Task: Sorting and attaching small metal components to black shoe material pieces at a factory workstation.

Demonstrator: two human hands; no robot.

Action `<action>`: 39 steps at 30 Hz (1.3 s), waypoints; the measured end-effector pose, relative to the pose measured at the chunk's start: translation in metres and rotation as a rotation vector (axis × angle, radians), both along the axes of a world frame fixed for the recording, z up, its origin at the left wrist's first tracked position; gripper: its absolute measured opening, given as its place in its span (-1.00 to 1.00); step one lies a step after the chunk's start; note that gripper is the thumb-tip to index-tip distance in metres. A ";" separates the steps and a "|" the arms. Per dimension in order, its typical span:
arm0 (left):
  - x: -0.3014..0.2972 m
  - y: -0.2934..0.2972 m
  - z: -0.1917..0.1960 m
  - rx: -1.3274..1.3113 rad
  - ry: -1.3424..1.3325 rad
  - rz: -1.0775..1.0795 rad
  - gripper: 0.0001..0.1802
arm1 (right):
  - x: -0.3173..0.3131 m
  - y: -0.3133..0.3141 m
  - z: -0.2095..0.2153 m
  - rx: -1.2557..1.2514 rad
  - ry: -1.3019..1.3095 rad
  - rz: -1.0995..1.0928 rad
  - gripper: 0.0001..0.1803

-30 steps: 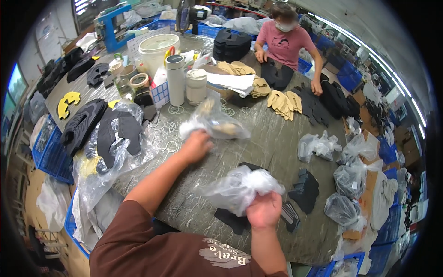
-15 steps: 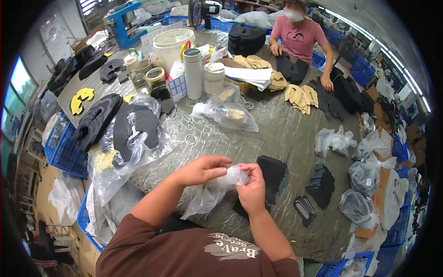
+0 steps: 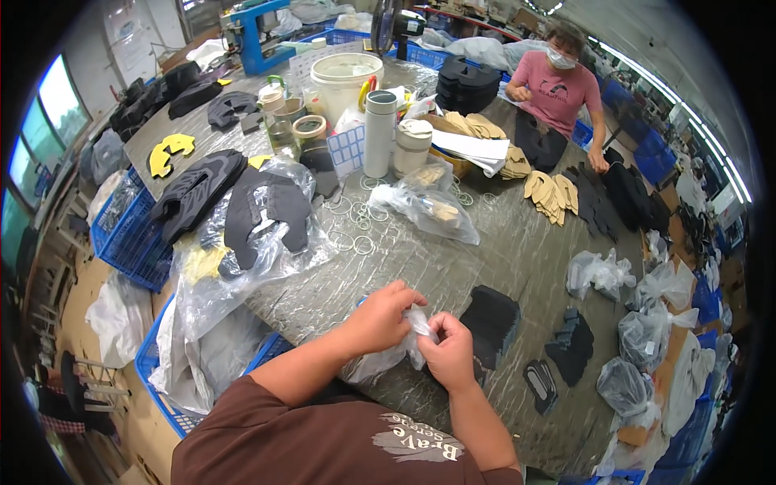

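A clear plastic bag [image 3: 419,323] is gathered up between my two hands near the front of the table, its loose part hanging down below my left wrist. My left hand [image 3: 386,317] has its fingers bent around one side of the bunched plastic. On the other side, the thumb and fingers of my right hand [image 3: 449,352] pinch it. Just right of my right hand lies a stack of black fabric pieces [image 3: 490,323]. Farther right are a second dark stack [image 3: 570,347] and a small black piece with light outlines [image 3: 540,386].
Rubber bands [image 3: 364,244] lie scattered beyond my hands, beside a filled plastic bag [image 3: 436,212]. A white bottle [image 3: 380,133] and a bucket [image 3: 343,81] stand farther back. Knotted bags [image 3: 602,275] line the right edge. A co-worker [image 3: 558,93] handles dark pieces across the table.
My hands have shifted within the view, and the bag between them is drawn into a narrower bunch. My head view has tilted slightly, moving the whole table scene. The co-worker's one hand has lifted.
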State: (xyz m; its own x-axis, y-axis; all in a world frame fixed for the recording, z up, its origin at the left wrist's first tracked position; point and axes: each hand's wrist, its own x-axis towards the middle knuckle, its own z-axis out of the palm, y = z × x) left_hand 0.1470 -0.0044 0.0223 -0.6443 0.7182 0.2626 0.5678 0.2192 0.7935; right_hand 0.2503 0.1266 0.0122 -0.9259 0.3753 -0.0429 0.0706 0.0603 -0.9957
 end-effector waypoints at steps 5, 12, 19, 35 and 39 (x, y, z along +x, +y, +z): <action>-0.014 -0.013 -0.001 -0.077 -0.010 -0.163 -0.60 | -0.009 -0.005 -0.009 0.317 0.140 -0.123 -0.87; -0.014 -0.018 -0.026 0.294 -0.872 -0.010 -0.64 | -0.008 -0.009 0.006 0.392 0.270 0.089 -0.88; -0.009 -0.007 -0.022 0.088 0.271 0.245 -0.77 | -0.012 -0.014 -0.008 -0.311 0.036 0.180 -0.79; -0.094 -0.017 -0.092 0.704 -0.901 0.772 -0.81 | -0.068 0.014 -0.036 -0.429 0.340 -0.284 -0.79; -0.108 -0.034 -0.051 0.609 -1.304 0.264 -0.77 | -0.086 0.082 -0.019 -0.762 0.533 -0.342 -0.90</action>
State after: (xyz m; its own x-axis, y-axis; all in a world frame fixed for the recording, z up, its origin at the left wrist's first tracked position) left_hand 0.0390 -0.0382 -0.0286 -0.7507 0.5374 -0.3842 -0.6129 -0.3496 0.7086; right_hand 0.1642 0.2089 -0.0071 -0.7409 0.6716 0.0068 -0.5040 -0.5493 -0.6666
